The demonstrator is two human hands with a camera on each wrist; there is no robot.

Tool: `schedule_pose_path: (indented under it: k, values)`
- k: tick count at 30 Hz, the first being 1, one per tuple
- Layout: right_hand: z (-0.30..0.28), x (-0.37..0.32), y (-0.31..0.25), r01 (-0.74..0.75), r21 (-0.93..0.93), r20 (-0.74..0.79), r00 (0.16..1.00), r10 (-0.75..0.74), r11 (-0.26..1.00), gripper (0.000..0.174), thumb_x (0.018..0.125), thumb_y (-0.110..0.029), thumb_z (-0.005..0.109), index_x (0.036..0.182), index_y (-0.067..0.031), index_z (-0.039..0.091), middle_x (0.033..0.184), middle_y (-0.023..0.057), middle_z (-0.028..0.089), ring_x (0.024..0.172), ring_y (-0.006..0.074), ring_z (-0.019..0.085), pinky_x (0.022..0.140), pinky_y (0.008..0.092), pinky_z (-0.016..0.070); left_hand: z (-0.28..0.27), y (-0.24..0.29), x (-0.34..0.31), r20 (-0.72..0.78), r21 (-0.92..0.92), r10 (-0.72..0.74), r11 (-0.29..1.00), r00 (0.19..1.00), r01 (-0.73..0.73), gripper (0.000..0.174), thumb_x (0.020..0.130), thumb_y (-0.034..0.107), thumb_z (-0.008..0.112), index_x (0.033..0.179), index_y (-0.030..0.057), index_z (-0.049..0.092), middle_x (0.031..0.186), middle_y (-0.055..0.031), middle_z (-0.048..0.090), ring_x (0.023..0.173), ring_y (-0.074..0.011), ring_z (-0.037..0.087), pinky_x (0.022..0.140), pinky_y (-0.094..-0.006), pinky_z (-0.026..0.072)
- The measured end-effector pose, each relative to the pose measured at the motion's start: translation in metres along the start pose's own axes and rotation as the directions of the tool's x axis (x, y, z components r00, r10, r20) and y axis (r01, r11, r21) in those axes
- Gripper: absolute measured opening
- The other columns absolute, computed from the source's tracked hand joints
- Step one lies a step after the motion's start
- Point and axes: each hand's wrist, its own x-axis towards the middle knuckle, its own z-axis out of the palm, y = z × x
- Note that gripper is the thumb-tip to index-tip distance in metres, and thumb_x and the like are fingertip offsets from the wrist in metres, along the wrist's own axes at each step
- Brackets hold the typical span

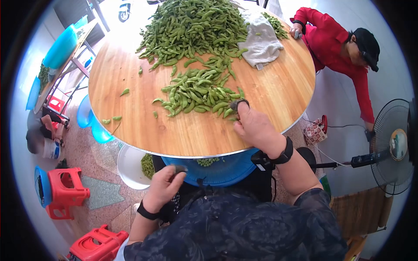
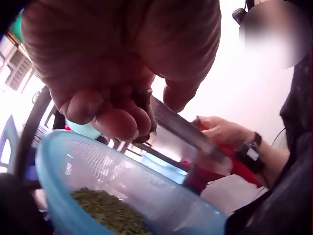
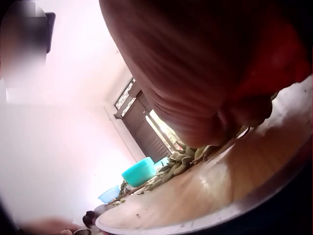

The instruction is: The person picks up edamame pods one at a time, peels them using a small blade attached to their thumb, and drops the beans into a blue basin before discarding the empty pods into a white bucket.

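My right hand (image 1: 257,128) reaches over the round wooden table (image 1: 278,95) at the near right edge of a small pile of green edamame pods (image 1: 196,92). A dark cover sits on one of its digits, right at the pods; I cannot tell whether a pod is between its fingertips. My left hand (image 1: 163,188) hangs just off the table's near edge, beside a blue basin (image 1: 235,167) with light green shelled beans (image 1: 208,162) in it. Its fingers (image 2: 115,123) curl loosely, thumb apart, with a dark cover on one digit.
A large edamame heap (image 1: 196,30) covers the far table, with a white cloth (image 1: 261,43) beside it. A white tub (image 1: 129,167) stands below left, near red stools (image 1: 67,187). To the right are a fan (image 1: 394,143) and a person in red (image 1: 331,37).
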Motion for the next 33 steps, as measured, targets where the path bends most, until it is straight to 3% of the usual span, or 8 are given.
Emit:
schedule_pose_path:
  k: [4,7,9,12,15,20,24,33]
  values:
    - [-0.009,-0.009,-0.009,0.038,0.201,0.008,0.999,-0.041,0.979,0.033,0.078,-0.009,0.062,0.107,0.0009,0.051,0.077,0.0179,0.059,0.072,0.0384,0.061,0.062,0.0428,0.0487,0.013,0.034,0.022,0.283,-0.131,-0.089,0.983,0.955,0.13,0.019,0.096,0.015,0.052,0.094,0.0006,0.063,0.074,-0.0015,0.059,0.067,-0.0075,0.052,0.06,-0.0225,0.0431]
    - [-0.019,-0.022,-0.036,0.138,0.276,-0.011,0.99,-0.14,0.951,0.035,0.076,-0.009,0.064,0.108,0.0011,0.055,0.078,0.0171,0.059,0.07,0.0367,0.062,0.06,0.0408,0.0495,0.028,0.048,0.041,0.441,-0.448,-0.247,0.772,0.863,0.45,0.031,0.101,0.029,0.043,0.093,0.0037,0.061,0.07,-0.0006,0.054,0.059,-0.0086,0.047,0.053,-0.0225,0.0379]
    - [-0.024,-0.032,-0.049,0.258,0.298,-0.01,0.964,-0.267,0.919,0.031,0.078,-0.008,0.063,0.106,0.0005,0.055,0.082,0.0163,0.059,0.067,0.0357,0.061,0.057,0.0402,0.0496,0.033,0.046,0.049,0.693,-0.641,-0.152,0.316,0.705,0.699,0.035,0.103,0.035,0.04,0.097,0.0056,0.058,0.067,0.0023,0.049,0.057,-0.0087,0.044,0.052,-0.0227,0.0367]
    - [-0.017,-0.045,-0.049,0.436,0.277,0.01,0.89,-0.456,0.856,0.027,0.078,-0.006,0.063,0.105,-0.0015,0.057,0.092,0.0144,0.057,0.063,0.0328,0.061,0.052,0.0368,0.05,0.031,0.048,0.053,0.749,-0.602,-0.117,0.291,0.652,0.743,0.031,0.101,0.034,0.044,0.095,0.0065,0.057,0.064,0.0006,0.044,0.055,-0.0099,0.04,0.048,-0.0238,0.032]
    - [-0.015,-0.05,-0.047,0.5,0.325,0.072,0.833,-0.548,0.803,0.023,0.079,-0.001,0.061,0.101,-0.0004,0.058,0.085,0.0148,0.058,0.063,0.0322,0.061,0.053,0.0368,0.0502,0.037,0.053,0.05,0.743,-0.588,-0.155,0.316,0.652,0.745,0.028,0.101,0.031,0.046,0.095,0.0063,0.057,0.064,0.0005,0.044,0.056,-0.0092,0.041,0.05,-0.0231,0.0336]
    - [-0.014,-0.054,-0.055,0.174,0.531,-0.116,0.984,-0.132,0.829,0.01,0.087,-0.006,0.054,0.093,0.0016,0.055,0.072,0.0159,0.057,0.061,0.0335,0.06,0.056,0.0362,0.0497,0.041,0.04,0.042,0.541,-0.621,-0.231,0.539,0.809,0.569,0.026,0.101,0.027,0.046,0.094,0.0058,0.059,0.066,0.0013,0.048,0.056,-0.0077,0.041,0.054,-0.0219,0.0358]
    - [-0.002,-0.064,-0.058,-0.244,0.786,0.309,0.951,-0.02,0.568,0.018,0.09,-0.01,0.053,0.102,0.0019,0.047,0.077,0.0166,0.057,0.067,0.0333,0.059,0.061,0.0365,0.0475,0.047,0.037,0.036,0.393,-0.511,-0.134,0.79,0.91,0.338,0.026,0.101,0.022,0.046,0.09,0.0039,0.06,0.07,0.0032,0.052,0.062,-0.005,0.044,0.058,-0.0204,0.0369]
    - [0.01,-0.065,-0.056,-0.203,0.764,0.318,0.944,-0.084,0.612,0.015,0.091,-0.009,0.047,0.1,0.001,0.041,0.08,0.0197,0.058,0.074,0.038,0.061,0.063,0.0405,0.0476,0.051,0.039,0.034,0.272,-0.421,-0.018,0.897,0.962,0.136,0.023,0.101,0.02,0.047,0.089,0.0032,0.058,0.075,0.0057,0.05,0.065,-0.0037,0.044,0.06,-0.02,0.0384]
